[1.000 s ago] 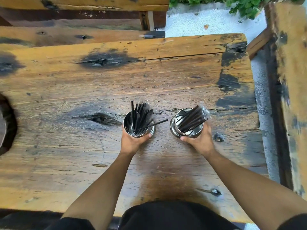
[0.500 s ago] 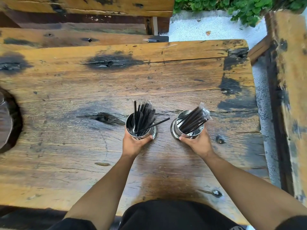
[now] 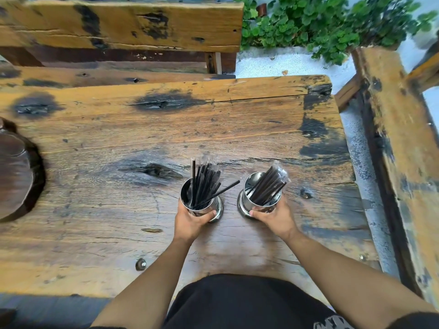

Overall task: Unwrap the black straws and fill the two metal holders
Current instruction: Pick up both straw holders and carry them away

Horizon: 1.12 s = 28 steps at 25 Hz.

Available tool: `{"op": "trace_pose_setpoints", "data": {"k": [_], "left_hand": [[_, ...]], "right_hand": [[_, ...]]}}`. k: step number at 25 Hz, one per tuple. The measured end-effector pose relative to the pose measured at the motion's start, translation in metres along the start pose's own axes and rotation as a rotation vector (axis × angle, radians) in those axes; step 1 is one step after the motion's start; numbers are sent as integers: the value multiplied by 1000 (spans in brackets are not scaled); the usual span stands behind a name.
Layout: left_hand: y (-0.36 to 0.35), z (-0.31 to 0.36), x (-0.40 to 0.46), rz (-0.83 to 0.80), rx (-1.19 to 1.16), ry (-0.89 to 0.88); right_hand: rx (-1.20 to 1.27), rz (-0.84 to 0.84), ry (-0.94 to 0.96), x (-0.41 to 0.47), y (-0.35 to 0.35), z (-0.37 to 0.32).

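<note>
Two shiny metal holders stand upright side by side on the wooden table (image 3: 99, 224). My left hand (image 3: 190, 222) grips the left holder (image 3: 213, 208) from its near side. It is packed with black straws (image 3: 204, 184), some still in clear wrap, and one bare straw leans out to the right. My right hand (image 3: 275, 218) grips the right holder (image 3: 248, 189), which carries a tight bundle of black straws (image 3: 269, 184) in clear wrapping, tilted to the right.
A dark round wooden object (image 3: 16, 172) lies at the table's left edge. A wooden bench (image 3: 123, 27) runs along the far side and another bench (image 3: 403, 143) along the right. Green plants (image 3: 320, 22) grow beyond. A bolt head (image 3: 140, 264) sits near the front edge.
The view has tilted up, so the table and holders sit lower in frame. Both hands keep their grip on the holders, which stay side by side.
</note>
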<state>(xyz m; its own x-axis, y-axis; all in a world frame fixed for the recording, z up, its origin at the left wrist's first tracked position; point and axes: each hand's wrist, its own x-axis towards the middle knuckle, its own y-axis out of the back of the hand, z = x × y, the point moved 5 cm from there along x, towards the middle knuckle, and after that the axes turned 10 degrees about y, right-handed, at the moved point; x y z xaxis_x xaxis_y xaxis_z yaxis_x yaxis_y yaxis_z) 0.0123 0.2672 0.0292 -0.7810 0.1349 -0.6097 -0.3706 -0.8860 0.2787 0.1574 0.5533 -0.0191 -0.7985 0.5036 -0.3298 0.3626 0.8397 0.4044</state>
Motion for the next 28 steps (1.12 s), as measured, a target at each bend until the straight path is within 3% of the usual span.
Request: {"op": "trace_pose_setpoints", "data": {"k": [5, 18, 28], "left_hand": [[6, 2, -31, 7, 67, -21], [25, -26, -63, -11, 60, -76], [66, -54, -95, 103, -40, -37]], "right_hand": [[-66, -1, 33, -45, 3, -49], [-100, 31, 74, -98, -4, -69], [-121, -126, 147, -114, -53, -82]]}}
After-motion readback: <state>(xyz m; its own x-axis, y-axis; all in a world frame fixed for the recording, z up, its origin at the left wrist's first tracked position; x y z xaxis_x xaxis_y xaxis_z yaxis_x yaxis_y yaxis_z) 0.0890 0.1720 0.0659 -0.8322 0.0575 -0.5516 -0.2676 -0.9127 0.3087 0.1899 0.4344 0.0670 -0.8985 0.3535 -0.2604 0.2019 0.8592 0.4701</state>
